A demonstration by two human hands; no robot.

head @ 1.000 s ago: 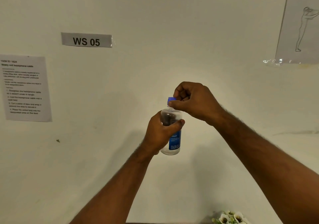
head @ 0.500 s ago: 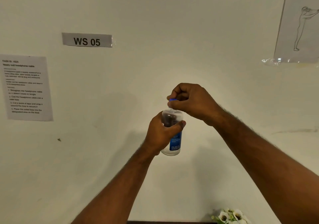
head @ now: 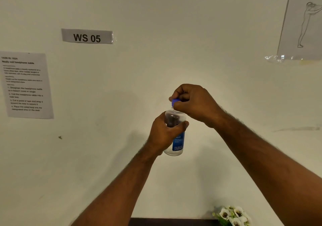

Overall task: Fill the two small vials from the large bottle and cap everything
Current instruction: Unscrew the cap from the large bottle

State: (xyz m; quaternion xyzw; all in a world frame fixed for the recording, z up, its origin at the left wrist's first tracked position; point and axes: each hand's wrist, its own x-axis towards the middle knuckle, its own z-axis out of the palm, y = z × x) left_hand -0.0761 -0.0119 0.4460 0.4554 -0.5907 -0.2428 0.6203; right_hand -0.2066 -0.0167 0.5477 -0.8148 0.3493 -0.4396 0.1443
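Left hand (head: 163, 135): wrapped around the middle of a clear plastic bottle with a blue label (head: 176, 138), held upright in the air before a pale wall (head: 156, 60). Label text white, mostly too small to read; letters "resh" visible. Right hand (head: 193, 103): fingers closed on the small blue cap (head: 174, 102) at the bottle's neck. Grey strip sign (head: 87, 36), upper left: "WS 05". White printed sheet (head: 26, 84), far left: numbered steps, blurred; "headphone cable" legible. Line drawing of a figure (head: 303, 23), upper right. White artificial flowers (head: 232, 215), bottom edge.
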